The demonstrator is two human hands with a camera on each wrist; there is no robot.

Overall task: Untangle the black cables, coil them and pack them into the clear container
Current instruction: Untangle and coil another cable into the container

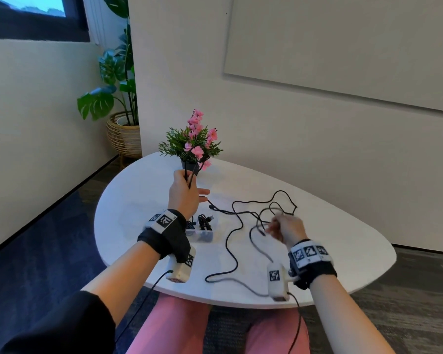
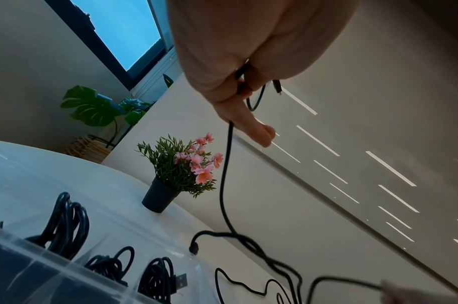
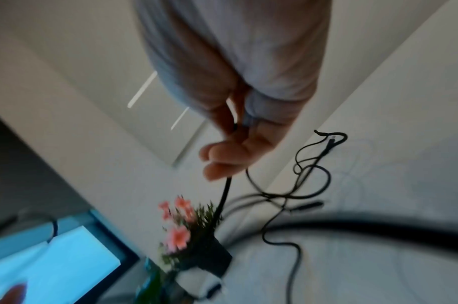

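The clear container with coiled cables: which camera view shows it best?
The left wrist view: the clear container lies close, with coiled cables visible in separate compartments. In the head view the left hand and wrist largely cover it. The right wrist view is too blurred to tell.

head looks down; wrists share flowerpot (image 2: 158, 198).

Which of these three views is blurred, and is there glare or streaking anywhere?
Head view: mostly sharp, but the right hand is motion-smeared. Left wrist view: left hand and potted flowers are fairly crisp; bright diagonal streaks cross the wall, and the clear container shows hazy reflections. Right wrist view: the softest overall, with smeared flowers and a blurred dark band across the table.
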